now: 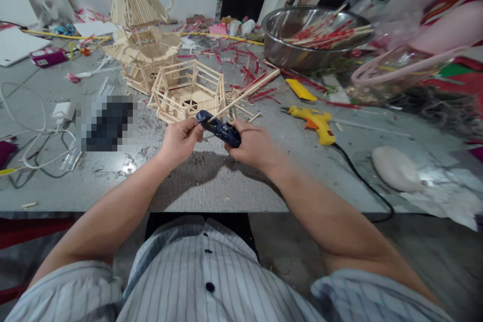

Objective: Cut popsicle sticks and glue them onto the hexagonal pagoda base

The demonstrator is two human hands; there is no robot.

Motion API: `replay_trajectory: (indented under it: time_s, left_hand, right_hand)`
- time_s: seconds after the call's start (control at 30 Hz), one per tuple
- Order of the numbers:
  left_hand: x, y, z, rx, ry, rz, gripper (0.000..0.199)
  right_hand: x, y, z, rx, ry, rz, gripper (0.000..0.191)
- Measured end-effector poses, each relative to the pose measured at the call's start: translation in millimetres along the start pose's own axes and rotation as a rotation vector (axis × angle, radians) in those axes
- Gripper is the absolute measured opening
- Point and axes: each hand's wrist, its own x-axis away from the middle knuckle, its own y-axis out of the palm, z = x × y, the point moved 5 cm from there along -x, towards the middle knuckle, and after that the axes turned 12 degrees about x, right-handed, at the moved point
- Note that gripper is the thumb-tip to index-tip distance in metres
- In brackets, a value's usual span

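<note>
My right hand (252, 143) is closed around the handles of a dark blue hand cutter (222, 132), held low above the table. A thin wooden stick (249, 92) crosses the cutter's head and slants up to the right. My left hand (181, 141) pinches beside the cutter's head, in line with the stick's near end, which its fingers mostly hide. Just beyond my hands sits an open hexagonal frame of wooden sticks (194, 80) with a railing. Behind it to the left stands a stick-built pagoda (138, 5) with a pointed roof.
To the right lie a yellow glue gun (315, 122) with a black cord and a white oval object (396, 167). A steel bowl (281, 53) of red and wooden sticks stands behind, near red scraps (251, 73). At left are a blurred-out dark object (107, 125) and a white charger (63, 111).
</note>
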Motion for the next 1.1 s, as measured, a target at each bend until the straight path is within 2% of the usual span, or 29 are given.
replay_trajectory:
  time_s: [0.27,0.5,0.7,0.83,0.97,1.1]
  left_hand:
    - [-0.3,0.3,2.2,-0.006,0.016,0.012,0.037]
    - [1.2,2.2,-1.0,-0.011,0.025,0.036,0.026]
    - [1.5,2.1,-0.8,-0.071,0.070,0.043,0.031]
    - [1.5,2.5,-4.3,-0.019,0.049,0.031,0.032]
    - [0.6,3.2,-5.3,0.057,0.007,-0.014,0.040]
    - [-1.5,6.4,-3.1,0.238,-0.035,-0.064,0.050]
  right_hand:
    - [0.6,0.1,-1.4,0.094,0.009,-0.045,0.037]
    - [1.3,-2.6,-4.1,0.140,0.032,-0.062,0.034]
    - [-0.9,-1.7,-2.5,0.118,0.039,-0.090,0.038]
    - [-2.4,-1.0,-0.2,0.033,0.015,-0.045,0.049]
    - [-2.0,0.4,2.6,-0.018,0.005,-0.025,0.050]
    - [-2.4,1.9,4.6,-0.063,-0.037,-0.004,0.055]
